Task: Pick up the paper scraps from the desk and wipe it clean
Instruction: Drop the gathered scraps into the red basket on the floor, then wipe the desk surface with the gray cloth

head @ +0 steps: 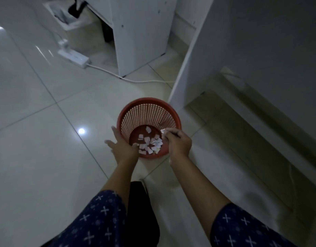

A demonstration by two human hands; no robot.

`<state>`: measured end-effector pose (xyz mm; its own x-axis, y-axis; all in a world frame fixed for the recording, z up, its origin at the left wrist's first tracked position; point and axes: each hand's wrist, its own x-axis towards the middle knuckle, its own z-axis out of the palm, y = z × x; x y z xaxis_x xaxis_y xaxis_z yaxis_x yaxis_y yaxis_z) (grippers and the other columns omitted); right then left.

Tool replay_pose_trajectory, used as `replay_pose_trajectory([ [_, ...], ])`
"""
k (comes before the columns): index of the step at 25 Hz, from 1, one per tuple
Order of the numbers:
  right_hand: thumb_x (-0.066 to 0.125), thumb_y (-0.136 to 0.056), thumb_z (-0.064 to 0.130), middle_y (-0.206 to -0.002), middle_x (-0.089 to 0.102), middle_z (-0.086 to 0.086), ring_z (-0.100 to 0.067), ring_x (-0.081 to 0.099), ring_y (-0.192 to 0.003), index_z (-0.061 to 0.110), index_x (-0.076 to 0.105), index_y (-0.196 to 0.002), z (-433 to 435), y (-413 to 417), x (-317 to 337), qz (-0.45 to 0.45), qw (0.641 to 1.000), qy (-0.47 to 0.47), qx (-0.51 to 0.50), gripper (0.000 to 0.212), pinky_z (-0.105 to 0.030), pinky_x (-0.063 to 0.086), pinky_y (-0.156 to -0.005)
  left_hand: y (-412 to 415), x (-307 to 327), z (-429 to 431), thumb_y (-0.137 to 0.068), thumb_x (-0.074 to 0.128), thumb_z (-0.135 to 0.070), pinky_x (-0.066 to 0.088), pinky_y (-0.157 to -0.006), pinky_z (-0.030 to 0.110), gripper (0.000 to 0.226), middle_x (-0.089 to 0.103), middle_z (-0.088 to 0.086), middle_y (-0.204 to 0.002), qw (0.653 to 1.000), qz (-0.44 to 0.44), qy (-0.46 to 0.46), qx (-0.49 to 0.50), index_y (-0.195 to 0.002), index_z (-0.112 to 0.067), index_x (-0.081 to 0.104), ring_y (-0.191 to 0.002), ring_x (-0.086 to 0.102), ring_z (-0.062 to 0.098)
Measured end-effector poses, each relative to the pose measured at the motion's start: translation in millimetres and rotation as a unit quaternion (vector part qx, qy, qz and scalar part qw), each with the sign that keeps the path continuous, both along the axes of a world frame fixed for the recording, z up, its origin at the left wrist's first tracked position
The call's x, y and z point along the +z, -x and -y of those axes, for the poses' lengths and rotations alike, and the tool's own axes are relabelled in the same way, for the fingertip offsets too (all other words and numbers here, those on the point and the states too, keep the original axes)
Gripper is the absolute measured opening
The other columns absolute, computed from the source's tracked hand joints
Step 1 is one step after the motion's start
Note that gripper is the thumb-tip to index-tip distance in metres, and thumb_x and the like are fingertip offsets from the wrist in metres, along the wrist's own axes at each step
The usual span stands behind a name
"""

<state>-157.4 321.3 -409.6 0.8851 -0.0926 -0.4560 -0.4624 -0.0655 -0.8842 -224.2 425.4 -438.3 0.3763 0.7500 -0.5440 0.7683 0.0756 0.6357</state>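
A red mesh wastebasket stands on the tiled floor below me. Several white paper scraps lie on its bottom. My left hand is over the basket's left rim, fingers straight and spread, holding nothing. My right hand is over the right rim with its fingers curled, pinching a small white paper scrap at the fingertips above the basket's opening. The desk top is out of view.
A white desk panel rises just right of the basket. A white cabinet stands behind it. A power strip and its cable lie on the floor at the back. A second bin sits far left.
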Motion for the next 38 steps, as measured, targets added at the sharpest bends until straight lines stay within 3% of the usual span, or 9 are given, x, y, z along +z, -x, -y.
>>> replay_pose_trajectory([
  [3, 0.068, -0.077, -0.005, -0.082, 0.072, -0.011, -0.017, 0.068, -0.071, 0.010, 0.070, -0.074, -15, -6, -9, -0.017, 1.000, -0.001, 0.000, 0.016, -0.021, 0.054, -0.063, -3, -18, -9, -0.084, 0.062, -0.018, 0.046, -0.097, 0.051, 0.091, 0.042, 0.024, -0.137, 0.999, 0.031, 0.034, 0.014, -0.149, -0.020, -0.002, -0.121, 0.048, 0.038],
  [7, 0.067, -0.080, 0.000, -0.081, 0.070, 0.002, -0.016, 0.068, -0.081, 0.015, 0.072, -0.080, -36, -12, -13, -0.001, 0.999, 0.021, 0.039, 0.017, -0.023, 0.055, -0.070, -3, -20, -8, -0.081, 0.062, -0.023, 0.052, -0.091, 0.046, 0.063, 0.058, 0.017, -0.121, 0.999, 0.034, 0.022, 0.034, -0.135, -0.006, 0.037, -0.109, 0.057, 0.033],
  [14, 0.041, -0.093, -0.002, -0.119, 0.064, -0.007, -0.019, 0.062, -0.105, 0.016, 0.056, -0.127, -40, -13, -4, -0.033, 0.996, 0.083, 0.027, 0.041, -0.033, 0.051, -0.094, 1, -4, 2, -0.085, 0.063, -0.017, 0.044, -0.100, 0.047, 0.096, 0.023, 0.022, -0.148, 0.998, 0.004, 0.059, -0.013, -0.148, -0.014, -0.010, -0.131, 0.037, 0.038],
  [18, 0.034, -0.096, 0.005, -0.143, 0.046, -0.004, -0.020, 0.043, -0.131, 0.015, 0.035, -0.143, -19, -1, 33, 0.028, 0.974, 0.175, 0.143, 0.048, -0.036, 0.035, -0.111, -2, 39, 12, -0.085, 0.058, -0.010, 0.034, -0.109, 0.046, 0.094, 0.007, 0.013, -0.156, 0.986, 0.051, -0.064, -0.147, -0.148, -0.016, -0.011, -0.142, 0.019, 0.030],
  [21, 0.036, -0.099, 0.016, -0.150, 0.033, -0.007, -0.022, 0.032, -0.138, 0.015, 0.021, -0.148, -6, 10, 80, 0.158, 0.906, 0.286, 0.269, 0.052, -0.035, 0.029, -0.112, -1, 87, 25, -0.087, 0.055, -0.010, 0.028, -0.112, 0.041, 0.085, 0.010, 0.010, -0.157, 0.942, 0.104, -0.182, -0.263, -0.149, -0.012, -0.004, -0.144, 0.014, 0.026],
  [26, 0.031, -0.100, 0.031, -0.159, 0.005, -0.010, -0.025, 0.001, -0.147, 0.012, 0.006, -0.150, 25, 39, 179, 0.355, 0.690, 0.492, 0.396, 0.059, -0.037, -0.007, -0.116, 26, 182, 38, -0.085, 0.062, -0.025, 0.012, -0.116, 0.032, 0.089, 0.006, 0.010, -0.158, 0.831, 0.112, -0.344, -0.421, -0.148, -0.008, 0.002, -0.145, 0.007, 0.024],
  [28, 0.045, -0.095, 0.033, -0.155, 0.021, -0.016, -0.029, 0.016, -0.145, 0.005, 0.022, -0.147, 34, 54, 215, 0.424, 0.617, 0.551, 0.368, 0.063, -0.041, -0.001, -0.114, 40, 222, 40, -0.086, 0.059, -0.018, 0.019, -0.115, 0.035, 0.080, 0.014, 0.015, -0.156, 0.806, 0.141, -0.388, -0.424, -0.148, -0.004, 0.009, -0.144, 0.013, 0.029],
  [32, 0.036, -0.088, 0.031, -0.140, 0.049, -0.013, -0.027, 0.042, -0.134, 0.005, 0.047, -0.135, 39, 67, 297, 0.507, 0.591, 0.567, 0.270, 0.054, -0.044, 0.026, -0.110, 52, 294, 37, -0.081, 0.059, -0.002, 0.026, -0.113, 0.042, 0.076, 0.022, 0.017, -0.153, 0.765, 0.206, -0.453, -0.410, -0.146, -0.003, 0.019, -0.142, 0.020, 0.034],
  [38, 0.028, -0.100, 0.029, -0.159, 0.005, -0.013, -0.026, -0.002, -0.147, 0.006, 0.005, -0.150, 67, 24, 402, 0.500, 0.642, 0.533, 0.232, 0.059, -0.037, -0.007, -0.117, 13, 392, 51, -0.094, 0.044, -0.018, 0.014, -0.116, 0.037, 0.063, 0.012, 0.010, -0.157, 0.710, 0.252, -0.483, -0.446, -0.149, -0.009, 0.013, -0.146, 0.007, 0.025],
])
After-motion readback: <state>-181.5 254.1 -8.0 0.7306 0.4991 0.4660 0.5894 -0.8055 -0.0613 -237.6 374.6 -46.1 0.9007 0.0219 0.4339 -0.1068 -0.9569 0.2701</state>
